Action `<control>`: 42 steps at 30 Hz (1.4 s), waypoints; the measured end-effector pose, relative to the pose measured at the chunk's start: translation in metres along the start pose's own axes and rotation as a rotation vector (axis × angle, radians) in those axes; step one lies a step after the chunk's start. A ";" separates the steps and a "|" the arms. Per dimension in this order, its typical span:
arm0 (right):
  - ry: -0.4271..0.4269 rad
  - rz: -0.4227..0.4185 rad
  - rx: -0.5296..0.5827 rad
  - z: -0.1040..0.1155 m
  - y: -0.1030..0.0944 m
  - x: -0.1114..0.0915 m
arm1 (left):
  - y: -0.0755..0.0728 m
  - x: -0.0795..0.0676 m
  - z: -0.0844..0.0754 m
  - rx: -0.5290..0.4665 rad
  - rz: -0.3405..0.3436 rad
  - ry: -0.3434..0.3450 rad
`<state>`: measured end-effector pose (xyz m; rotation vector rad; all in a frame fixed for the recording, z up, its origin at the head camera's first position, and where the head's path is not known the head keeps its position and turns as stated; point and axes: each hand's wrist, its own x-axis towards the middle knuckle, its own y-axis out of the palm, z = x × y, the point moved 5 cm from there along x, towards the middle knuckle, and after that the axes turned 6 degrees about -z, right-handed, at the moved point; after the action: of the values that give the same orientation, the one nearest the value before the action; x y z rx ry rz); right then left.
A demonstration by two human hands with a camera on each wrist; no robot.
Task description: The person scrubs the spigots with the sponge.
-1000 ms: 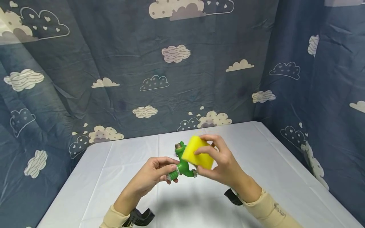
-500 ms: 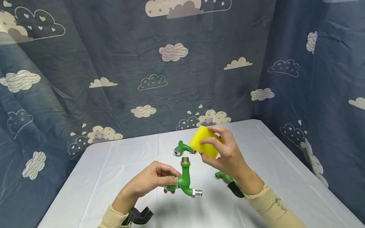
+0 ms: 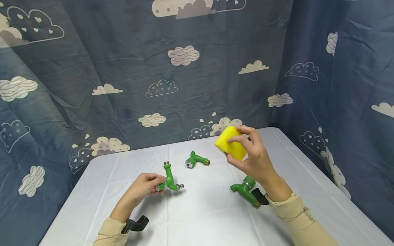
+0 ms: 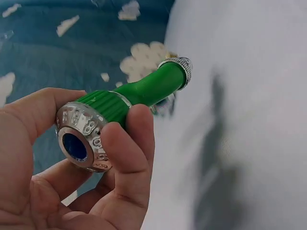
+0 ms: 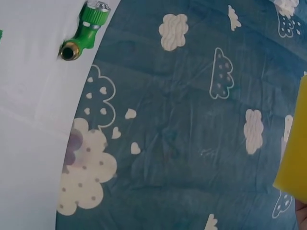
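My left hand (image 3: 140, 189) grips a green tap (image 3: 169, 179) by its ribbed knob, low over the table's left half. In the left wrist view, thumb and fingers wrap the knob (image 4: 105, 106), whose clear end cap with a dark blue centre faces the camera. The tap's threaded brass end points up and its metal spout tip points right in the head view. My right hand (image 3: 258, 162) pinches a yellow sponge (image 3: 235, 145) in the air, well apart from the tap. Only the sponge's edge (image 5: 293, 158) shows in the right wrist view.
A second green tap (image 3: 199, 159) lies at the table's back middle. Another green tap (image 3: 246, 191) lies below my right forearm, partly covered by the black wrist strap (image 3: 260, 196). Cloud-patterned dark cloth (image 3: 215, 82) hangs behind the white table (image 3: 203, 218).
My left hand has carried its tap left, away from the sponge. The right hand has lifted the sponge up and right. Two taps hidden earlier now show on the table.
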<state>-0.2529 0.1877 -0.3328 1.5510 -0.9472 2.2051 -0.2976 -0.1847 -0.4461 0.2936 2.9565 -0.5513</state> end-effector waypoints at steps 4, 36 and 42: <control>0.014 0.001 -0.006 -0.003 0.000 0.000 | -0.016 0.000 0.019 0.011 -0.043 -0.039; 0.071 -0.003 0.008 -0.013 0.002 -0.002 | -0.057 0.013 0.033 0.427 -0.110 -0.058; 0.085 -0.003 0.006 -0.015 0.000 -0.004 | -0.055 0.015 0.020 0.596 -0.150 -0.012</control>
<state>-0.2621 0.1979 -0.3392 1.4479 -0.9131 2.2543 -0.3217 -0.2398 -0.4476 0.1139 2.7413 -1.4418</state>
